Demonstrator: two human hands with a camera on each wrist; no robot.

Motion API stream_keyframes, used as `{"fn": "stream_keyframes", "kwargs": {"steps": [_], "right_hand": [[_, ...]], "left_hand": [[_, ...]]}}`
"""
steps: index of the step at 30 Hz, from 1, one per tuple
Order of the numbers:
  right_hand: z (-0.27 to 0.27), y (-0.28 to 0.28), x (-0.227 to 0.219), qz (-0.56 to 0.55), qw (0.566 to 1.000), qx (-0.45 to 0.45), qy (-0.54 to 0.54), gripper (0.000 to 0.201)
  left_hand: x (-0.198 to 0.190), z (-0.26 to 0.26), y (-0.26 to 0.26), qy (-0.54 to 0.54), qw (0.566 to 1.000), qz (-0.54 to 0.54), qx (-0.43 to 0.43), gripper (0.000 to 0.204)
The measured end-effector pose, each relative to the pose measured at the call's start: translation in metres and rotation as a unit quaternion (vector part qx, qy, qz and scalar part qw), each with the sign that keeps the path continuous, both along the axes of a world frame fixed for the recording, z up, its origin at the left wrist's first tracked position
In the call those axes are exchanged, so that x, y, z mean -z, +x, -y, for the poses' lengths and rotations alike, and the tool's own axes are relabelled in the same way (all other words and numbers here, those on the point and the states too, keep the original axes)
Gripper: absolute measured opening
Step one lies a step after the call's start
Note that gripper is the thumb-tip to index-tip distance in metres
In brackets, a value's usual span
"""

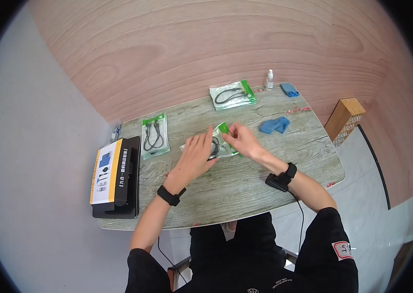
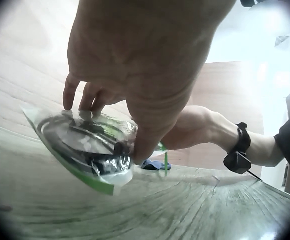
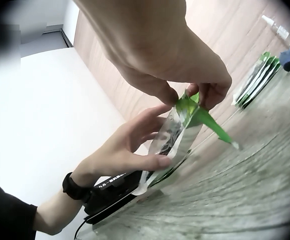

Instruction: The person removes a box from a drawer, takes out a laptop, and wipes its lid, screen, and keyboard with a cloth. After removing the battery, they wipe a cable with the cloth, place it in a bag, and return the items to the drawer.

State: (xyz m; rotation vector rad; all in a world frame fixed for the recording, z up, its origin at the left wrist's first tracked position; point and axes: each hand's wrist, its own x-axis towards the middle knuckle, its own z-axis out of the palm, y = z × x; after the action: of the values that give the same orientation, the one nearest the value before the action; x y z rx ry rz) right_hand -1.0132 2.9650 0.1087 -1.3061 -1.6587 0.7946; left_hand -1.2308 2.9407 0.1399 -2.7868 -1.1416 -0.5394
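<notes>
A clear plastic bag (image 2: 80, 142) with a green top and a coiled dark cable inside is between my hands, over the middle of the table. My left hand (image 1: 194, 158) holds it by the sides, thumb (image 3: 157, 162) on one edge and fingers on the other. At the green top (image 3: 186, 111), the thumb and fingers of my right hand (image 1: 244, 141) pinch the bag's end. A green strip (image 3: 216, 129) sticks out beside that pinch. In the head view my left hand covers part of the bag.
Bagged cables lie in a stack (image 1: 231, 100) at the back and another (image 1: 153, 139) at the left. A printed box (image 1: 106, 171) sits on the left edge. To the right are a crumpled blue cloth (image 1: 274, 125), a folded blue piece (image 1: 289, 90) and a small spray bottle (image 1: 269, 82).
</notes>
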Motion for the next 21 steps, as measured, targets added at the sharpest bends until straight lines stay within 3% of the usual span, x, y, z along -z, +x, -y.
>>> {"fn": "stream_keyframes", "kwargs": {"steps": [3,7,10,13,14,15,17,21], "right_hand": [[0.003,-0.007,0.000,0.025,0.999,-0.016,-0.020,0.030],[-0.005,-0.008,0.019,-0.126,0.987,-0.046,-0.092,0.021],[-0.009,-0.001,0.028,-0.245,0.957,-0.061,-0.141,0.014],[-0.004,0.001,0.026,-0.390,0.897,-0.082,-0.188,0.013],[-0.001,0.002,0.020,-0.411,0.883,-0.092,-0.208,0.012],[0.002,0.002,0.016,-0.432,0.867,-0.103,-0.227,0.012],[0.002,0.000,0.019,-0.454,0.850,-0.124,-0.239,0.014],[0.004,-0.001,0.029,-0.491,0.823,-0.151,-0.243,0.018]], "left_hand": [[0.004,0.001,-0.002,-0.016,1.000,-0.005,0.003,0.098],[-0.003,0.012,-0.012,0.053,0.998,0.006,-0.017,0.096],[-0.017,0.019,-0.024,0.152,0.980,0.091,-0.087,0.083],[-0.018,0.014,-0.039,0.039,0.955,0.203,-0.214,0.075],[-0.009,0.002,-0.046,0.054,0.946,0.219,-0.232,0.059],[-0.002,-0.007,-0.055,-0.078,0.932,0.267,-0.232,0.055],[-0.002,-0.020,-0.061,-0.333,0.851,0.346,-0.213,0.054],[0.001,-0.021,-0.050,-0.289,0.872,0.368,-0.147,0.053]]}}
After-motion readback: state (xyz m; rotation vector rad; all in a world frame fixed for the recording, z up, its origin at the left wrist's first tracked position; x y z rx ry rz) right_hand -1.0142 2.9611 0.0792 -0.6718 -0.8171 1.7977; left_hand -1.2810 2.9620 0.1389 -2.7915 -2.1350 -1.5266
